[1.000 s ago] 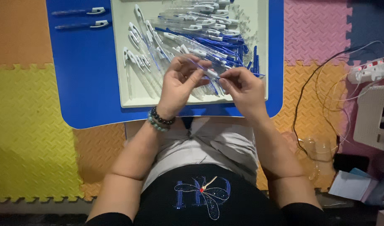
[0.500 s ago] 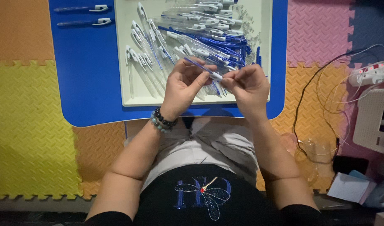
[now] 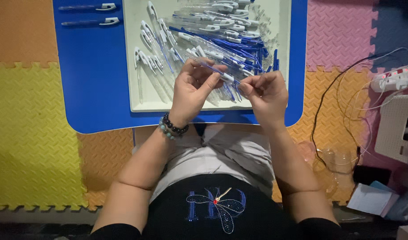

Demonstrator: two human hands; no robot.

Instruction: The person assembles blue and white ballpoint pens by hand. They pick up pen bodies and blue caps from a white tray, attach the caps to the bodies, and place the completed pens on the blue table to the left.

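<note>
Hands meet above a shallow white plastic tray (image 3: 137,104) heaped with pen parts. Left hand (image 3: 193,91) and right hand (image 3: 266,91) both pinch 1 clear-barrelled blue pen (image 3: 219,72) between closed fingertips, over a blue table (image 3: 93,84).

- Small blue table (image 3: 93,93) with rounded corners — set low over the lap, above a floor of interlocking foam mats (image 3: 30,133) in yellow, orange, pink and dark blue.
- On its top: a shallow pale tray (image 3: 144,106), heaped with clear and blue pen parts.
- Left of the tray, near the far edge — two assembled pens (image 3: 86,14), lying parallel, white clips pointing right.
- On the mats to the right: white power strip (image 3: 395,78), tangled cables (image 3: 341,102).
</note>
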